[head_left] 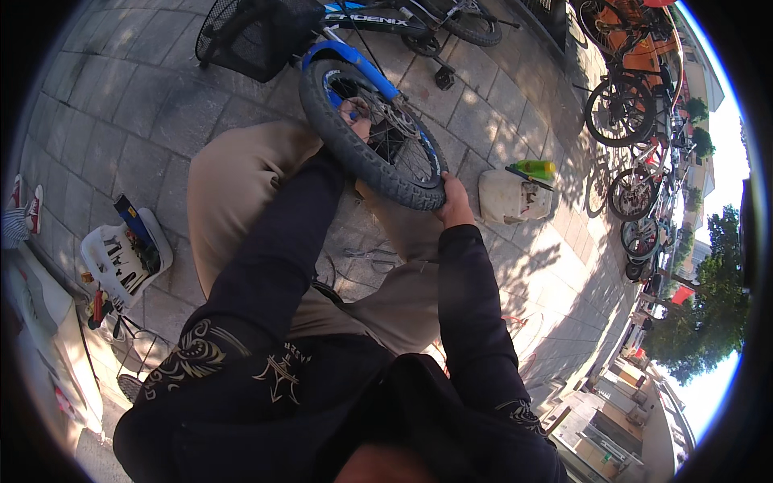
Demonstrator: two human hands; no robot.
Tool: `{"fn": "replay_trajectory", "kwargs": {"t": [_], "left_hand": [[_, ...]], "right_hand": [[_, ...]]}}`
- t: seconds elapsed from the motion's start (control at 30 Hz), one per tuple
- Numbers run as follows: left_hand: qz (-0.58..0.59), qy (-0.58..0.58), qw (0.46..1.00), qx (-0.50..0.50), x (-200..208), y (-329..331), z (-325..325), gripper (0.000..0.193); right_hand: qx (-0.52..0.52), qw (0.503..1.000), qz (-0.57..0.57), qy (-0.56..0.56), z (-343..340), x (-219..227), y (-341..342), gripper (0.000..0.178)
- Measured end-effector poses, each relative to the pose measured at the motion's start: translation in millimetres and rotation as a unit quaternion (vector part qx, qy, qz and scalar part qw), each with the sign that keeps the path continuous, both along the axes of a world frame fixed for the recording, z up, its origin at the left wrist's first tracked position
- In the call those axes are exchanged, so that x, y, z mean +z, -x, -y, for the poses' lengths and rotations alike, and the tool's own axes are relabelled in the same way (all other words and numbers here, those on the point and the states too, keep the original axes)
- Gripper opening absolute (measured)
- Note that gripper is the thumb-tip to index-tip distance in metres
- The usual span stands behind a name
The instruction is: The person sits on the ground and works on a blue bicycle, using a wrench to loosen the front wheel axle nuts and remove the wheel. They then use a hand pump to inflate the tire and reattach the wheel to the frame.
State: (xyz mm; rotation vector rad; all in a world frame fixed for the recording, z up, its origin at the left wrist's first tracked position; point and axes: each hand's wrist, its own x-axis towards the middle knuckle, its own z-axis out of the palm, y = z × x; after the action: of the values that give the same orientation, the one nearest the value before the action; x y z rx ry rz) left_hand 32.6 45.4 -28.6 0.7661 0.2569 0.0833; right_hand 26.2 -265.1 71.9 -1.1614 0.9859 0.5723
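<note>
A bicycle wheel (372, 129) with a knobby black tyre and a blue fender (350, 55) stands slanted between my knees. My left hand (358, 121) reaches in at the rim and spokes with its fingers curled; a small bit of blue shows at them, too small to name. My right hand (456, 201) is closed around the lower right end of the tyre. The blue and black bicycle frame (366, 19) and a black mesh basket (256, 36) lie beyond the wheel.
A white tub of tools (129, 256) sits at the left. On the right stands a cut-open white container (509, 197) with a green-yellow bottle (533, 169) on it. Small metal tools (374, 256) lie on the paving below the wheel. Several bicycles (632, 189) line the far right.
</note>
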Motion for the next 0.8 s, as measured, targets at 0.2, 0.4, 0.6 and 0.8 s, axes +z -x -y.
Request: {"fn": "replay_trajectory", "kwargs": {"t": [0.2, 0.4, 0.6, 0.8], "left_hand": [[-0.056, -0.008, 0.995, 0.085, 40, -18, 34, 0.039], [-0.055, 0.034, 0.995, 0.080, 44, -10, 53, 0.033], [-0.008, -0.020, 0.996, 0.089, 4, -8, 32, 0.038], [-0.015, 0.040, 0.996, 0.076, 28, 11, 48, 0.035]], "right_hand": [[-0.007, 0.999, -0.031, 0.021, 15, 13, -16, 0.037], [-0.011, 0.996, -0.068, 0.049, 25, 0, -9, 0.038], [-0.018, 0.998, 0.005, 0.055, 0, -10, -4, 0.042], [-0.002, 0.965, -0.005, 0.262, 2, -1, 13, 0.059]]}}
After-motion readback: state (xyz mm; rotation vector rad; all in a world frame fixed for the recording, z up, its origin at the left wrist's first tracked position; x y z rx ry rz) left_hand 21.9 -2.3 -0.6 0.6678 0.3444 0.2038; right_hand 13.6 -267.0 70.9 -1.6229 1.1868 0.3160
